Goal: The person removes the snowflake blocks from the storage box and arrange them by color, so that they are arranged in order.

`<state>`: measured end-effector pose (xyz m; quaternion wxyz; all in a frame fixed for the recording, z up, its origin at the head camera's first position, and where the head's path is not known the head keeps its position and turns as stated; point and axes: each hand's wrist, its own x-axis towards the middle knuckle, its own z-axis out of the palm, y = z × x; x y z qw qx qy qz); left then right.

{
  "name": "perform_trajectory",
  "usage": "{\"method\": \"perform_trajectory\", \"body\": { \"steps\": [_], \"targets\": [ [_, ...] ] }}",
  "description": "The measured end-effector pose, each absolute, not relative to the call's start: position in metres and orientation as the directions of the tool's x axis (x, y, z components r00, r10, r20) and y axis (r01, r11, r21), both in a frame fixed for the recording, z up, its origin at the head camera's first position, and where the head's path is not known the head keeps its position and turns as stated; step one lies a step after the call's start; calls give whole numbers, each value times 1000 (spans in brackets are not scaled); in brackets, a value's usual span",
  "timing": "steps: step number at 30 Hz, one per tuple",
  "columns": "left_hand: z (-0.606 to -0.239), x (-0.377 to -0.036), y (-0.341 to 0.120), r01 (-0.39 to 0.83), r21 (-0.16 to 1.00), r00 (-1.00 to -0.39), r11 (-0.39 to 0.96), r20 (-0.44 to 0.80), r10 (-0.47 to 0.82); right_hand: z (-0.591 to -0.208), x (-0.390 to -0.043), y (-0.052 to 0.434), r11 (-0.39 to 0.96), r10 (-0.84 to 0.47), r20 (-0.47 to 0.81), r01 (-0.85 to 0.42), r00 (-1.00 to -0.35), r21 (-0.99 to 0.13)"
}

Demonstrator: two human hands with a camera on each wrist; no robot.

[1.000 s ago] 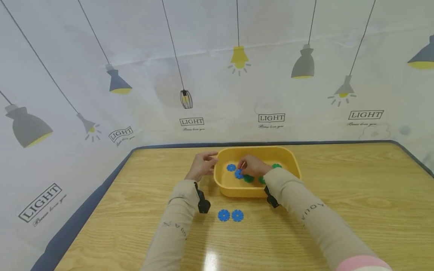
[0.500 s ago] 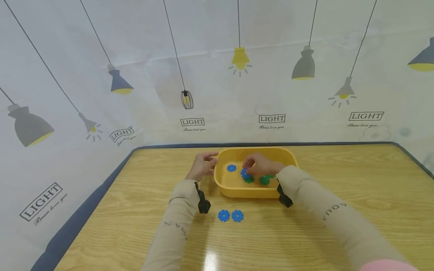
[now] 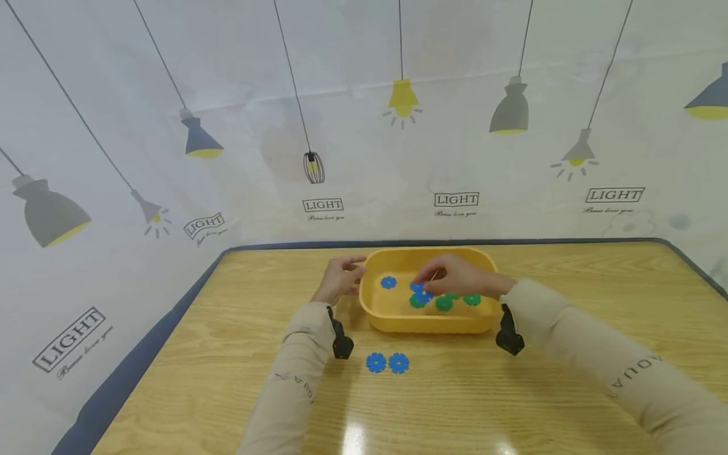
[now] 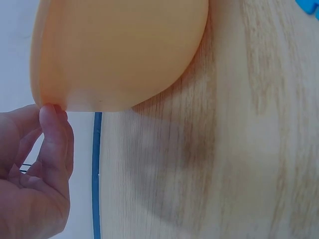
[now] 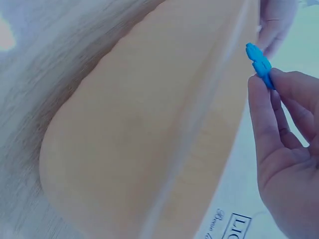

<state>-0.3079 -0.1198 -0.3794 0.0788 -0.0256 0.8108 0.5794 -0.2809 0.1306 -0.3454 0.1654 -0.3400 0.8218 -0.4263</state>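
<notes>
A yellow plastic tub (image 3: 432,323) stands on the table. At its left end my left hand (image 3: 339,278) grips the rim, thumb and fingertips meeting the edge in the left wrist view. Over the tub's inside, my right hand (image 3: 455,276) pinches a blue notched plastic disc (image 5: 259,64) between thumb and finger, seen nearly edge-on in the right wrist view. Another blue disc (image 3: 388,282) lies in the tub on the left. Several green discs (image 3: 443,304) lie beneath and to the right of the right hand; one is partly covered by the held disc.
Two blue discs, a left one (image 3: 376,363) and a right one (image 3: 399,363), lie side by side on the wooden table (image 3: 227,379) in front of the tub. Behind the table hangs a white sheet (image 3: 364,126) printed with lamps.
My right hand has moved to the right within the tub, carrying the blue disc along. More green discs show now that the forearm has swung right. The left hand stays at the rim.
</notes>
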Motion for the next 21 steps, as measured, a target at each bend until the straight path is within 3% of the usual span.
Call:
{"method": "perform_trajectory", "body": {
  "steps": [15, 21],
  "targets": [
    [-380, -308, -119, -130, 936, -987, 328, -153, 45, -351, -233, 134, 328, -690, 95, -426, -718, -843],
    [-380, -307, -118, -132, 931, -988, 341, -153, 35, -366, -220, 134, 297, -717, 148, -491, -681, -819]
  ]
}}
